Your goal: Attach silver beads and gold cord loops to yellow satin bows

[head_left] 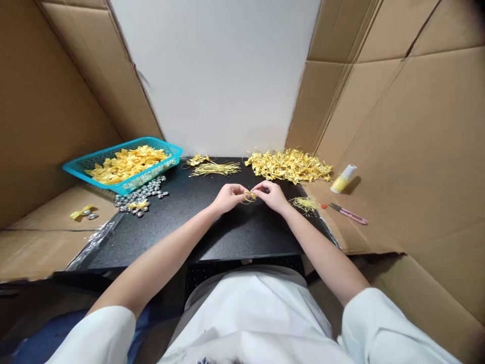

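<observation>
My left hand and my right hand meet over the middle of the black tabletop. Both pinch a small gold cord loop with a yellow ribbon piece held between their fingertips. Behind them lies a bundle of cut gold cords. A heap of finished yellow bows with gold loops sits at the back right. A small tuft of yellow trimmings lies just right of my right wrist.
A teal basket of yellow ribbon bows stands at the back left, with several silver beads spread in front of it. A yellow glue bottle and pink snips lie on cardboard at the right. Cardboard walls enclose the space.
</observation>
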Motion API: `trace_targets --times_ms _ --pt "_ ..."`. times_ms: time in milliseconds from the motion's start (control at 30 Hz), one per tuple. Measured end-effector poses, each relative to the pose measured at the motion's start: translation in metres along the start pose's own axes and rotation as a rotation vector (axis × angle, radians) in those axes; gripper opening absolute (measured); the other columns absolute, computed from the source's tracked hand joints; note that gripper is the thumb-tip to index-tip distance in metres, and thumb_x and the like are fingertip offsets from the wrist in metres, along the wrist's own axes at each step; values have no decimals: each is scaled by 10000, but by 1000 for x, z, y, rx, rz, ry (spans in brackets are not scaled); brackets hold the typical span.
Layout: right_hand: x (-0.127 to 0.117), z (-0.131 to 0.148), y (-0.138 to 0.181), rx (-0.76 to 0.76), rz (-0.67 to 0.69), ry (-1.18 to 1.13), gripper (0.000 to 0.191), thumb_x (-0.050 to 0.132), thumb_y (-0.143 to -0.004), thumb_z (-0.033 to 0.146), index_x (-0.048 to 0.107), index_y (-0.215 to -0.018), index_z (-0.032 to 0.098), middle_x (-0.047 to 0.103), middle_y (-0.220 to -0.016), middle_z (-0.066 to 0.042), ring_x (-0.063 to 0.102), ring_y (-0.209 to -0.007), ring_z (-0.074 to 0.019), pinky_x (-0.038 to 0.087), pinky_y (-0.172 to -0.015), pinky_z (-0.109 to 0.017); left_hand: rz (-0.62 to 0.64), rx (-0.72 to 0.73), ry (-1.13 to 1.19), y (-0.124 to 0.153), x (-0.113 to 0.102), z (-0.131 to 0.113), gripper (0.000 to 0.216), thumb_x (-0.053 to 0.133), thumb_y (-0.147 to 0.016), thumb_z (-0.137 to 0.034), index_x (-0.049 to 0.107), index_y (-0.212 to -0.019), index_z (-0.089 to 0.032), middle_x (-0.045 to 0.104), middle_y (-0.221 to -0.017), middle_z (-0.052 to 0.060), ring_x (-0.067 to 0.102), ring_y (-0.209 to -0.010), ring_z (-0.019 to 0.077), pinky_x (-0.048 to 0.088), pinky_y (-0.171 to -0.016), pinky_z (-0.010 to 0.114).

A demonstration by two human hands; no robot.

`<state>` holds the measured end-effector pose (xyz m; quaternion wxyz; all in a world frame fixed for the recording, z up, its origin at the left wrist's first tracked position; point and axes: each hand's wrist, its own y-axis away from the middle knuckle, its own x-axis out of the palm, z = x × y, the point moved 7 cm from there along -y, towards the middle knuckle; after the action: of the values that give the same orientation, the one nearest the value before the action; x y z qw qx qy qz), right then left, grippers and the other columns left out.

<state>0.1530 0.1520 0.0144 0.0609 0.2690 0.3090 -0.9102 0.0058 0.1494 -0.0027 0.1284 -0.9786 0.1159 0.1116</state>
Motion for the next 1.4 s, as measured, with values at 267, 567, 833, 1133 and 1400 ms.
trace_targets --times_ms 267,567,833,1133,1400 --pt "1 14 6 -71 76 -15 120 670 -764 197 717 -871 173 711 -857 -36 638 -791 -157 490 -745 -283 19 -41 -46 0 -2 2 328 769 -599 -408 687 -698 -106 662 -602 32 546 -519 98 430 -540 224" --pt "3 15 8 -36 106 134 59 691 -777 187 685 -718 184 690 -792 -36 597 -809 -184 423 -811 -338 37 -32 -208 1 -2 1 273 711 -652 -377 691 -698 -109 658 -607 33 533 -531 103 389 -529 217" --pt "7 -3 7 116 185 157 104 554 -836 180 614 -752 174 655 -818 -34 573 -794 -176 420 -804 -352 -42 41 -454 7 -10 -11 170 694 -691 -297 715 -698 -129 600 -559 -2 468 -537 100 309 -528 218" --pt "14 -8 8 191 267 19 179 551 -845 276 644 -750 156 576 -606 25 511 -588 -118 381 -623 -251 -84 76 -577 7 -14 -16 194 632 -769 -306 721 -782 -135 640 -637 11 478 -564 107 321 -542 220" --pt "-20 -10 -3 178 55 -15 288 455 -881 355 517 -658 183 429 -563 42 378 -537 -110 282 -569 -252 -163 61 -724 5 -21 -17 69 670 -723 -231 714 -720 -178 634 -646 14 492 -583 134 289 -565 248"
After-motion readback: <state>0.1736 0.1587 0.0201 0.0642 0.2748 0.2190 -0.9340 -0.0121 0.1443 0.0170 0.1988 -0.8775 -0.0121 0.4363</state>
